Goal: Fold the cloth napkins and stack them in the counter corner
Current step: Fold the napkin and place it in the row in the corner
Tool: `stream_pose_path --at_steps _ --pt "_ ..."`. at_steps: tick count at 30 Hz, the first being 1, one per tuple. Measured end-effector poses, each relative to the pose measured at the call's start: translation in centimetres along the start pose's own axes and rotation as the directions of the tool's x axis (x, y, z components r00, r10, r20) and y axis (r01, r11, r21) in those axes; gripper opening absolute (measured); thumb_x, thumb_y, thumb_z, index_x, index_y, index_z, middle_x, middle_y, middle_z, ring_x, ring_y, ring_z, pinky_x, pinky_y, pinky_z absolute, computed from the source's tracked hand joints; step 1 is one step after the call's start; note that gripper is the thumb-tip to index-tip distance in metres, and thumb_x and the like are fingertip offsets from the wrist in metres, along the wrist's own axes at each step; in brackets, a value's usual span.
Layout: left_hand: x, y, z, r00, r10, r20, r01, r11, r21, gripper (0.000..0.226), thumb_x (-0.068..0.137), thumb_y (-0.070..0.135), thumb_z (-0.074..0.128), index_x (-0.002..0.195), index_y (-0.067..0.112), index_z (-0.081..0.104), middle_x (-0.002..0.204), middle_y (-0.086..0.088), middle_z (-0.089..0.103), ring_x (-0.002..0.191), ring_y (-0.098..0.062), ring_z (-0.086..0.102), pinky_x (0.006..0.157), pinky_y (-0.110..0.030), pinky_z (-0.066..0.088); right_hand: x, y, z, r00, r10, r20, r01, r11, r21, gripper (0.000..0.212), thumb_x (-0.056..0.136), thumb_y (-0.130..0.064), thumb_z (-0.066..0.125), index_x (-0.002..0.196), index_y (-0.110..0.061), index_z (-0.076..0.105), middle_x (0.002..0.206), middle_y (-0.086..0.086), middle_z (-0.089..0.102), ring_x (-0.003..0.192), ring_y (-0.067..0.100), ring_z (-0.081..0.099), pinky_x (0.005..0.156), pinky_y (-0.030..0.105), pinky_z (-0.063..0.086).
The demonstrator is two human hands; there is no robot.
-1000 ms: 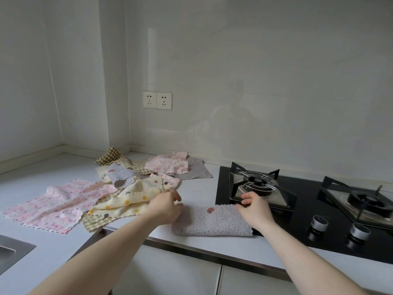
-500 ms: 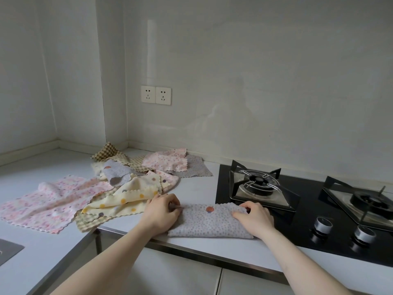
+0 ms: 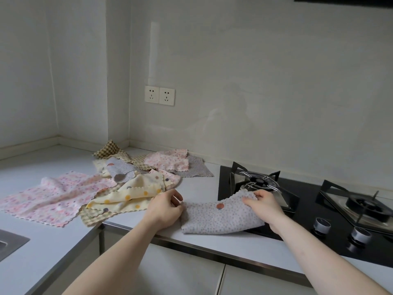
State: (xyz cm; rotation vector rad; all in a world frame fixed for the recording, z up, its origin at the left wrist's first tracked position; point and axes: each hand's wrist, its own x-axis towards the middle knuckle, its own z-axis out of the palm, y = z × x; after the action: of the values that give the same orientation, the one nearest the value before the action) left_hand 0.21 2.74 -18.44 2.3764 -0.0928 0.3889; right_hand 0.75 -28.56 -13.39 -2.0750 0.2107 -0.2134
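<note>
both hands on the grey dotted napkin (image 3: 219, 216), which lies folded into a strip at the counter's front edge with its right end over the black hob (image 3: 302, 211). left hand (image 3: 164, 209) pinches the left end; right hand (image 3: 264, 206) curls round the right end and lifts it, so that end is raised off the glass. risks as i read them: the layers are loose, so the next fold over could skew or spring open — and the raised end sits just beside the burner grate (image 3: 258, 180), where a scalloped edge could snag. the unfolded pile (image 3: 136, 179) is not yet stacked in the corner.
</note>
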Motion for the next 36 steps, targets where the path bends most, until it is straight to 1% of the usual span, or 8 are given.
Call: stream_pose_path --at_steps 4,8,11,20,23,26,30,36 --pt "-0.2 0.1 -0.2 1.0 -0.011 0.011 0.011 1.0 -0.025 0.015 0.082 0.033 0.066 0.097 0.033 0.065 0.083 0.018 0.072 0.085 -0.005 0.066 0.081 -0.03 0.056 0.0 -2.7 0.6 1.0 -0.019 0.025 0.02 0.997 -0.069 0.036 0.083 -0.025 0.08 0.115 -0.019 0.065 0.114 -0.003 0.065 0.108 0.02 0.062 0.085 0.032 0.049" --pt "-0.1 0.3 -0.3 1.0 -0.019 0.015 0.02 0.999 -0.034 0.013 0.082 0.034 0.065 0.095 0.034 0.065 0.084 0.018 0.072 0.084 -0.004 0.065 0.08 -0.03 0.056 -0.1 -5.2 2.1 0.997 -0.017 0.076 0.02 0.999 -0.048 0.019 0.08 -0.02 0.08 0.096 -0.02 0.07 0.103 0.0 0.07 0.098 0.019 0.066 0.079 0.033 0.057" --pt "-0.1 0.3 -0.3 0.999 -0.028 0.023 0.028 0.999 -0.043 0.014 0.08 0.032 0.062 0.094 0.035 0.064 0.086 0.017 0.072 0.085 -0.004 0.065 0.081 -0.03 0.055 -0.4 -6.2 4.1 0.99 -0.011 0.139 0.011 1.0 0.003 0.023 0.072 -0.022 0.082 0.092 -0.021 0.07 0.101 0.004 0.074 0.093 0.024 0.073 0.078 0.041 0.064" --pt "0.0 0.2 -0.4 0.999 -0.041 0.007 0.042 0.996 -0.083 0.013 0.086 0.026 0.059 0.094 0.033 0.066 0.09 0.014 0.071 0.089 -0.011 0.065 0.083 -0.033 0.053 -3.5 -6.8 9.3 0.935 0.016 0.354 -0.019 1.0 0.003 0.022 0.085 -0.02 0.079 0.102 -0.012 0.069 0.102 0.012 0.071 0.078 0.023 0.077 0.061 0.034 0.063" --pt "-0.1 0.3 -0.4 0.999 -0.05 -0.005 0.049 0.995 -0.084 0.01 0.09 0.031 0.056 0.092 0.032 0.065 0.088 0.01 0.072 0.088 -0.013 0.064 0.082 -0.033 0.052 -3.3 -6.6 8.9 0.969 -0.107 0.224 0.11 0.994 -0.002 0.011 0.088 -0.025 0.074 0.095 -0.018 0.069 0.09 0.002 0.074 0.07 0.015 0.076 0.057 0.032 0.061" --pt "0.0 0.5 -0.4 0.999 -0.053 -0.009 0.052 0.995 -0.082 0.015 0.087 0.044 0.055 0.091 0.033 0.066 0.086 0.012 0.071 0.086 -0.012 0.064 0.083 -0.034 0.054 -2.0 -5.0 7.5 0.969 -0.237 0.067 0.246 0.945 -0.216 0.006 0.086 -0.03 0.07 0.091 -0.028 0.068 0.086 -0.011 0.07 0.088 0.012 0.07 0.079 0.035 0.059" --pt "-0.1 0.7 -0.3 0.997 -0.067 0.034 0.069 0.996 -0.056 0.036 0.078 0.065 0.063 0.1 0.036 0.065 0.087 0.02 0.07 0.088 -0.004 0.066 0.084 -0.03 0.054 -1.6 -2.3 6.8 0.97 -0.209 0.125 0.238 0.923 -0.302 0.026 0.088 -0.042 0.069 0.11 -0.031 0.063 0.095 -0.018 0.066 0.099 0.009 0.064 0.088 0.033 0.053" --pt "-0.1 0.7 -0.4 0.996 -0.04 0.079 0.043 0.998 -0.039 0.042 0.069 0.059 0.076 0.105 0.041 0.063 0.094 0.02 0.069 0.086 0.001 0.066 0.085 -0.029 0.056 -2.6 -0.6 8.3 0.962 -0.249 0.11 0.272 0.891 -0.364 0.029 0.092 -0.049 0.057 0.119 -0.04 0.057 0.093 -0.021 0.063 0.089 0.002 0.061 0.081 0.031 0.052"
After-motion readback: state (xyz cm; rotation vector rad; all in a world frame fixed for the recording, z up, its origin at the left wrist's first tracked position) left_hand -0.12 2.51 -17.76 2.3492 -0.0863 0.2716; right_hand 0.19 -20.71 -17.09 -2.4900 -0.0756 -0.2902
